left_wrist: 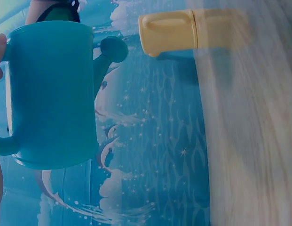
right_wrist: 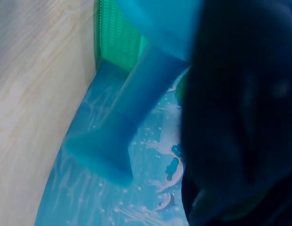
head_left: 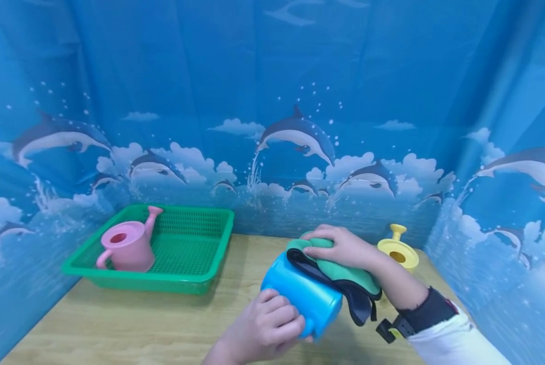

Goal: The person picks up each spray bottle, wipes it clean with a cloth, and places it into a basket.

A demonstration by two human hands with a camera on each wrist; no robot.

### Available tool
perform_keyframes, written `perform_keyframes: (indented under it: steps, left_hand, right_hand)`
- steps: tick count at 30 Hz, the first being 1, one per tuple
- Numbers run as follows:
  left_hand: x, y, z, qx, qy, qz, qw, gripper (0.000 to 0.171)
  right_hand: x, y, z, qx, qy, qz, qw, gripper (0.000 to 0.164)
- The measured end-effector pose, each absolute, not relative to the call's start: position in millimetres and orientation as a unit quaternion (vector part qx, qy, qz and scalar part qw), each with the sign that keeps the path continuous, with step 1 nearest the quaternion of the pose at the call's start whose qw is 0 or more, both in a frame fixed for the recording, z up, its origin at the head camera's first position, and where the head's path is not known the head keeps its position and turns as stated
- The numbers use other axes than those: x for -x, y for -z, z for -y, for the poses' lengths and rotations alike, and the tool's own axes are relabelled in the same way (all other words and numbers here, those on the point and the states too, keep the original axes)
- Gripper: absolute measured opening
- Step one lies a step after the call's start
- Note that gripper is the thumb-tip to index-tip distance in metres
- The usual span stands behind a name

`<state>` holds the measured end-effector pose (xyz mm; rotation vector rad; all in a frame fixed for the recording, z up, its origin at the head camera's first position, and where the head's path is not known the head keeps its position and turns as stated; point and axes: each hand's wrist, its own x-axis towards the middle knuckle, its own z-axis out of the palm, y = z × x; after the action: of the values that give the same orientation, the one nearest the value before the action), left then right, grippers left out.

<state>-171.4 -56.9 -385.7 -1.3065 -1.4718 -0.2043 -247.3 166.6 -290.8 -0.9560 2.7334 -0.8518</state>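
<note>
A blue watering can [head_left: 299,291] is held tilted above the wooden table. My left hand [head_left: 265,327] grips it by its handle, and in the left wrist view the can's smooth body [left_wrist: 54,94] fills the left side. My right hand [head_left: 342,247] holds a green cloth with a dark lining [head_left: 352,276] against the can's upper side, fingers curled over the fabric. Dark fabric [right_wrist: 240,103] hides much of the right wrist view, beside the can's flared blue spout [right_wrist: 122,113]. The can's opening is hidden.
At the left stands a green plastic basket [head_left: 215,253] with a pink watering can [head_left: 128,248] inside. A yellow watering can [head_left: 406,252] stands at the back right, behind my right forearm. A blue dolphin-print curtain [head_left: 199,101] encloses the wooden table [head_left: 140,324].
</note>
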Motion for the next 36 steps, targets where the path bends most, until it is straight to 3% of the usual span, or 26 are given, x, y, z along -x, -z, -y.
perform_keyframes:
  steps: [15,23,36]
  left_hand:
    - [178.5,372.7,70.4,0.52,0.063,0.602,0.603,0.026]
    - [170.2,379.4,64.1,0.531,0.079,0.622,0.57,0.025]
    - [162.0,377.6,54.0,0.557,0.086,0.624,0.542,0.025]
  right_hand:
    - [238.4,279.2,-193.8,0.322,0.251,-0.908,0.092,0.037]
    - [237.3,282.8,-193.8,0.284,0.254,-0.917,0.119,0.041]
    - [252.2,290.0,-171.4,0.277,0.285,-0.91,0.117,0.043]
